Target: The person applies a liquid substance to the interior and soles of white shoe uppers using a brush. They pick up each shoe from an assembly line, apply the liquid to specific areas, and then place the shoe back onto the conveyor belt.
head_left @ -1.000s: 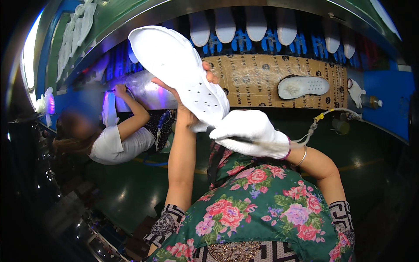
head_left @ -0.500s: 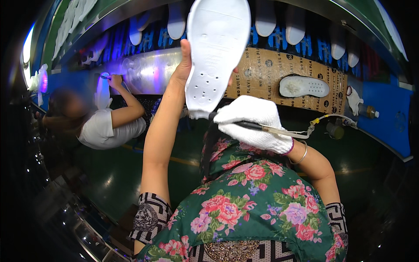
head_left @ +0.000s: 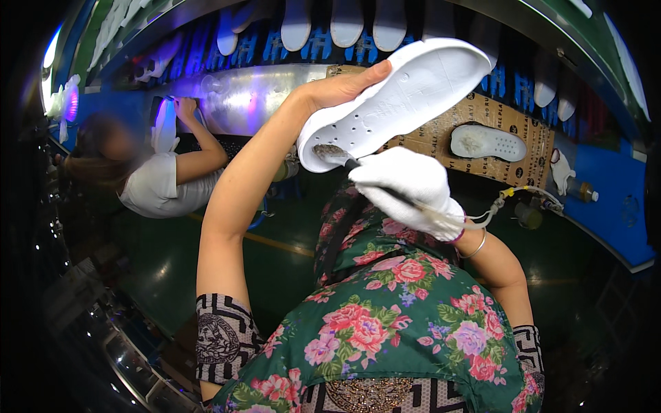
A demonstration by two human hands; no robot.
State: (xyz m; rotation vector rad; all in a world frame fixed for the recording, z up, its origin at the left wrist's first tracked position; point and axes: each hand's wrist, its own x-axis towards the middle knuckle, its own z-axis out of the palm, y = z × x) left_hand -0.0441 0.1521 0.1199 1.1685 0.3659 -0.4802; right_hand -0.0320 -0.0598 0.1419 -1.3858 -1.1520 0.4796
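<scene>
A white shoe sole [head_left: 406, 93] with a row of small holes at one end is held up by my bare left hand [head_left: 344, 88]. The thumb lies over its rim, and the other fingers are hidden behind the sole. My right hand [head_left: 406, 182], in a white knitted glove, is closed round the dark handle of a brush [head_left: 333, 153]. Its bristles touch the sole's inner face at the holed end, near the rim. A clear tube [head_left: 482, 220] runs from the brush past my right wrist.
Another sole [head_left: 489, 142] lies on the brown cardboard [head_left: 447, 113] on the bench. Further right are a white glove [head_left: 561, 171] and a bottle [head_left: 582, 189]. Several soles hang along the blue rack [head_left: 320, 45] behind. At left, a co-worker [head_left: 172, 168] handles a piece under violet light.
The sole has tilted to the right and come lower, turning its inner face toward me. The brush has moved from beside its lower end onto the inner face. Soles on the rack have shifted.
</scene>
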